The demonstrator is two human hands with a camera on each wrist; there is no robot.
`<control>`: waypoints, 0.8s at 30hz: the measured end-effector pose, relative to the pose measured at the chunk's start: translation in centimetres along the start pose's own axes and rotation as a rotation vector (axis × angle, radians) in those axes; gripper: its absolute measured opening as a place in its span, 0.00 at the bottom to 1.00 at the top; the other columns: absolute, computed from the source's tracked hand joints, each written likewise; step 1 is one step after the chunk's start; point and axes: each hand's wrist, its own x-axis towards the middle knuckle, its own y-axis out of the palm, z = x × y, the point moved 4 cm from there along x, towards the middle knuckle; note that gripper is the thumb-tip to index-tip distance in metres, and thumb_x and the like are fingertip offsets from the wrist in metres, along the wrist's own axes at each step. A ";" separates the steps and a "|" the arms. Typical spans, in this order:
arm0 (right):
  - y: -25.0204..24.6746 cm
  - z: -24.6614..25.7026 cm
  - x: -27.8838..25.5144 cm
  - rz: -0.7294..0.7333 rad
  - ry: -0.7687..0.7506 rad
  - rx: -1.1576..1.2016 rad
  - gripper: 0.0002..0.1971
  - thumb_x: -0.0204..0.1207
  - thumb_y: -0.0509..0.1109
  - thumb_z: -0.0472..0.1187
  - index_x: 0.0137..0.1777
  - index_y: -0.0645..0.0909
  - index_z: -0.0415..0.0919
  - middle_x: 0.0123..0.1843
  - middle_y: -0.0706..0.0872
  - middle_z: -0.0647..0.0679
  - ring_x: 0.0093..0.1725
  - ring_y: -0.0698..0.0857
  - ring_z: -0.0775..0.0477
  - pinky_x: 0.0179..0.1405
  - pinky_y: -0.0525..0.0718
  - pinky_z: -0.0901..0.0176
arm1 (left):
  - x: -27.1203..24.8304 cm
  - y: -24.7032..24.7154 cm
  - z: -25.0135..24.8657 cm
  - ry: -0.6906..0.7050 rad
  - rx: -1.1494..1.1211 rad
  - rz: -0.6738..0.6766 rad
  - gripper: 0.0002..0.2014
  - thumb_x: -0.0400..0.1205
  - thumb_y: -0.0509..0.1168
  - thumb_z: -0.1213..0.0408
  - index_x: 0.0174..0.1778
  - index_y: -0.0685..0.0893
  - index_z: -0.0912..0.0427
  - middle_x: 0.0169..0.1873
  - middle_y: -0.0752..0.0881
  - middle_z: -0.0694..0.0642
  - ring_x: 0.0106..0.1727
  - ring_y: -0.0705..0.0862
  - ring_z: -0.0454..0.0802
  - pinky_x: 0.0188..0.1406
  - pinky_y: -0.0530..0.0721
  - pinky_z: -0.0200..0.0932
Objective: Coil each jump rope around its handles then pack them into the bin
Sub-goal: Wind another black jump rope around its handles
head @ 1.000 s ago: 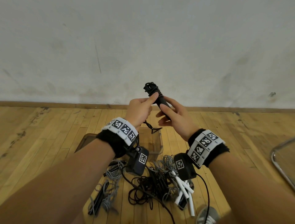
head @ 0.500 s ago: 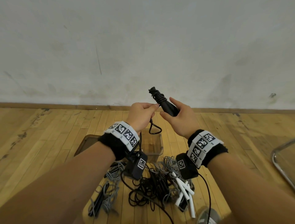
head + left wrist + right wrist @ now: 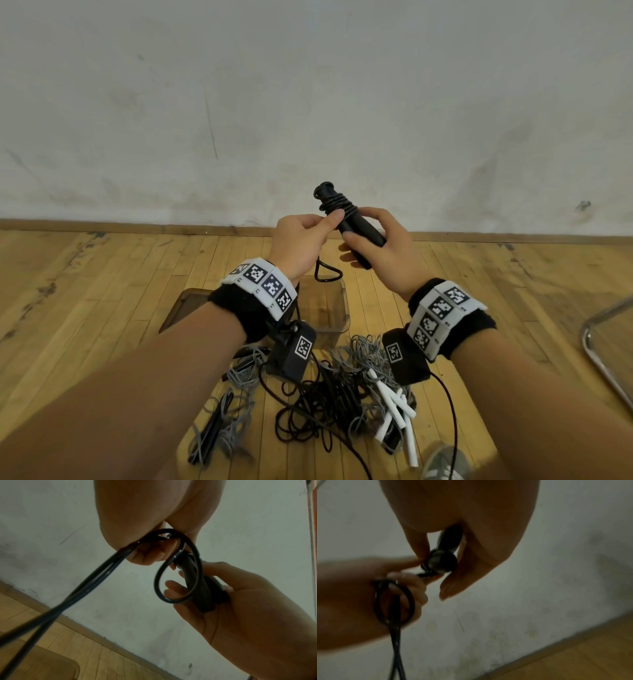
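Black jump-rope handles [image 3: 356, 226] are held up in front of the wall by my right hand [image 3: 383, 253], whose fingers curl round them. Several turns of black rope [image 3: 337, 204] sit near the handles' upper end. My left hand [image 3: 301, 240] pinches the black rope [image 3: 176, 566] beside the handles, and a loop hangs under it [image 3: 327, 274]. In the right wrist view the handle end [image 3: 441, 562] shows between the fingers. The clear bin [image 3: 346, 308] stands on the floor below my hands.
A tangle of black rope [image 3: 318, 407], grey ropes [image 3: 239, 377] and white handles [image 3: 397, 411] lies on a wooden board in front of the bin. A metal chair frame [image 3: 603, 356] is at the right. A shoe [image 3: 445, 462] shows at the bottom.
The handles have tilted and shifted slightly right. My left hand has come back up to the coil with the rope, and the hanging loop has stayed short.
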 end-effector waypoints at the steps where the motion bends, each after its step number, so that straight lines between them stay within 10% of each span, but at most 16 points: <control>1: 0.1 0.0 -0.1 0.061 0.056 0.106 0.23 0.84 0.73 0.40 0.76 0.72 0.51 0.53 0.93 0.41 0.47 0.94 0.40 0.53 0.93 0.41 | 0.0 0.0 0.1 0.007 -0.002 0.017 0.21 0.85 0.71 0.50 0.35 0.87 0.65 0.18 0.73 0.41 0.22 0.70 0.39 0.36 0.71 0.39; 4: 0.3 -0.1 -0.2 0.157 0.066 0.104 0.23 0.87 0.67 0.37 0.80 0.70 0.49 0.49 0.91 0.39 0.43 0.92 0.44 0.47 0.93 0.47 | 0.0 0.3 0.3 0.018 -0.007 0.063 0.22 0.86 0.69 0.53 0.27 0.81 0.59 0.21 0.77 0.48 0.25 0.74 0.43 0.35 0.77 0.37; 10: -0.2 -0.3 0.6 0.075 -0.084 -0.148 0.27 0.87 0.65 0.36 0.83 0.66 0.56 0.46 0.83 0.46 0.34 0.84 0.58 0.36 0.91 0.55 | 0.0 0.4 0.9 -0.051 -0.028 0.111 0.08 0.86 0.71 0.60 0.48 0.92 0.59 0.24 0.84 0.48 0.26 0.82 0.41 0.31 0.82 0.34; 15: -0.5 -0.9 1.0 -0.019 -0.119 -0.324 0.27 0.87 0.64 0.38 0.82 0.64 0.58 0.43 0.84 0.49 0.33 0.84 0.48 0.37 0.91 0.41 | -0.3 0.4 0.8 -0.045 0.005 0.127 0.05 0.86 0.70 0.61 0.53 0.91 0.54 0.25 0.86 0.47 0.29 0.84 0.40 0.33 0.83 0.32; 19: -0.6 -1.3 1.2 -0.048 -0.098 -0.480 0.27 0.87 0.63 0.40 0.82 0.61 0.58 0.40 0.84 0.51 0.31 0.83 0.49 0.30 0.81 0.51 | -0.4 0.7 1.0 -0.051 -0.005 0.122 0.06 0.85 0.72 0.60 0.53 0.92 0.56 0.26 0.85 0.46 0.29 0.83 0.40 0.33 0.81 0.33; 24: 0.4 -1.1 0.7 0.020 -0.070 -0.500 0.25 0.90 0.51 0.55 0.87 0.58 0.58 0.55 0.86 0.49 0.48 0.86 0.50 0.47 0.81 0.50 | -0.4 0.8 1.1 -0.095 -0.045 0.084 0.17 0.82 0.75 0.52 0.37 0.92 0.63 0.24 0.82 0.48 0.25 0.78 0.41 0.29 0.78 0.35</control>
